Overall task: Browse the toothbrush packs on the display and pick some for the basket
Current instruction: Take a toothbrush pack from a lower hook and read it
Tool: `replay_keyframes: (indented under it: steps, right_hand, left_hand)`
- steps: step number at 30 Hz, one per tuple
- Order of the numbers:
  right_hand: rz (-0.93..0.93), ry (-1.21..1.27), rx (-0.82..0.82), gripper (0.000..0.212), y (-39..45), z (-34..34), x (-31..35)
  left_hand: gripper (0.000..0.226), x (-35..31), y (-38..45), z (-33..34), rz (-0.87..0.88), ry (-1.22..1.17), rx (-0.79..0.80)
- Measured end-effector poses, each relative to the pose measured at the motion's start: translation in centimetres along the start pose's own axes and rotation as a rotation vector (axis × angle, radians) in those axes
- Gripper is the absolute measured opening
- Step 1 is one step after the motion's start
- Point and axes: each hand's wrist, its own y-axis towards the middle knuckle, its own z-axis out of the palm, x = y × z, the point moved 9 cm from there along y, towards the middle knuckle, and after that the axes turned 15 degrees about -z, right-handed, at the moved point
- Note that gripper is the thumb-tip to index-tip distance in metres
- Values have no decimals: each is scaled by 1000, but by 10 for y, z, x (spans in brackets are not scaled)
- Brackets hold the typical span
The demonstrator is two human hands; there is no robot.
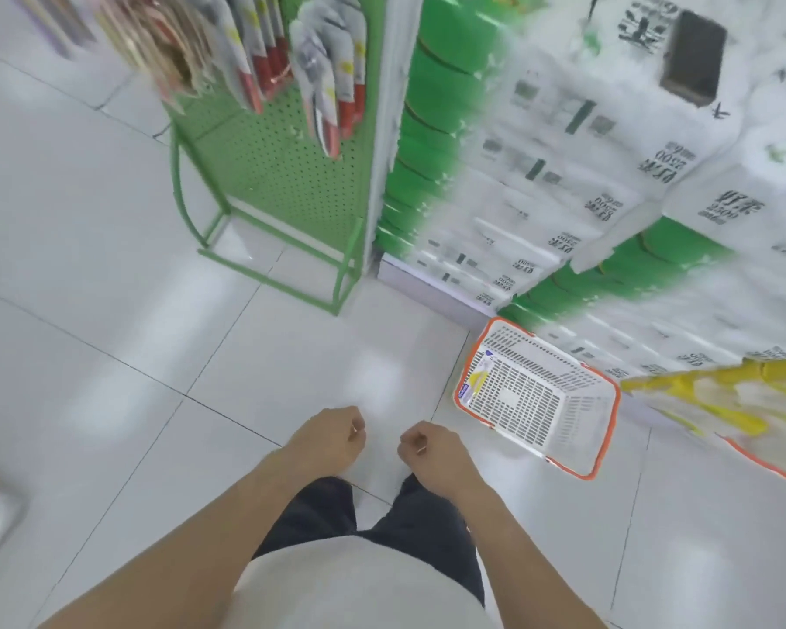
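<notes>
Toothbrush packs [264,61] hang blurred from a green pegboard display [287,174]. A white basket [536,397] with an orange rim sits on the floor, one pack [475,379] inside it.

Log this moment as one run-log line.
left hand: curled, empty | right hand: curled, empty | basket: on floor, one pack inside | toothbrush packs: hanging on green pegboard rack
</notes>
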Motion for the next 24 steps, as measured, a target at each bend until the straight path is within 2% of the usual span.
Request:
replay_keyframes:
  steps: [5, 14, 20, 24]
  right_hand:
    - [-113, -85, 157, 20, 43, 53, 96]
    - [-254, -149, 262, 28, 138, 100, 253]
    - [-322, -168, 254, 31, 223, 118, 353]
    - [-350, -154, 171, 29, 278, 116, 421]
  left_hand:
    - [23, 72, -7, -72, -81, -99, -71]
    - [23, 159, 4, -199, -160, -285, -137]
    - [29, 200, 36, -315, -155, -391, -208]
    - [32, 216, 59, -398, -118, -367, -256]
